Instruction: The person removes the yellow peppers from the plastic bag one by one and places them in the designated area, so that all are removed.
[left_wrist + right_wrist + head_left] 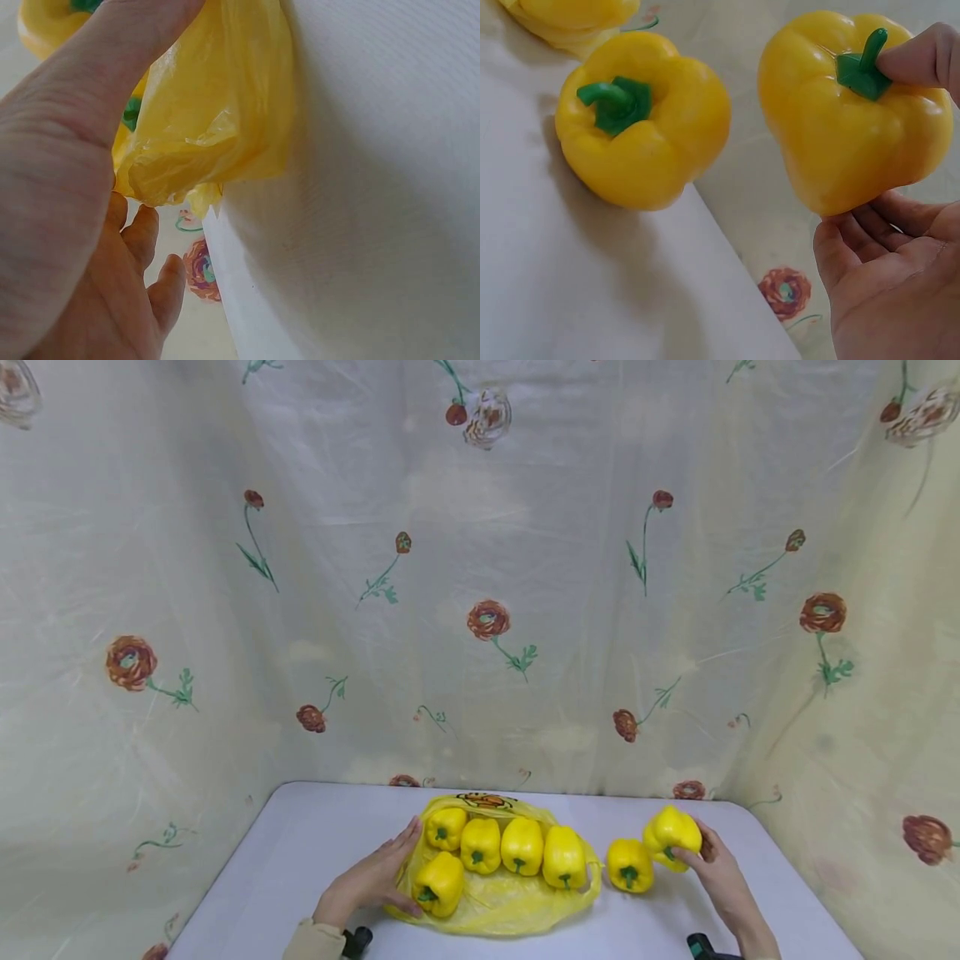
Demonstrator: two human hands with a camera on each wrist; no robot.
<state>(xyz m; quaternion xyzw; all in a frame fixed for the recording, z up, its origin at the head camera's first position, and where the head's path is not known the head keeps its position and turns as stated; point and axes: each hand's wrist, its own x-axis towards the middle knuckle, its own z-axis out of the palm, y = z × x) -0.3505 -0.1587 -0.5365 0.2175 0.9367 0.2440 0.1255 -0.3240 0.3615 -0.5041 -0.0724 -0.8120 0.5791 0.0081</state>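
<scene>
A yellow plastic bag lies spread on the table with several yellow bell peppers on it, one of them at its front left. Along the bag's left side is my left hand, its fingers stretched out and its thumb by that front pepper. In the left wrist view the thumb overlaps the bag. My right hand holds another yellow bell pepper, raised off the table, with the thumb by its green stem and the fingers on its far side. Beside it, a further bell pepper stands on the table right of the bag.
The white table ends at a back edge close behind the bag. Flower-patterned curtains hang behind it and along both sides. Dark wrist devices are worn near both hands.
</scene>
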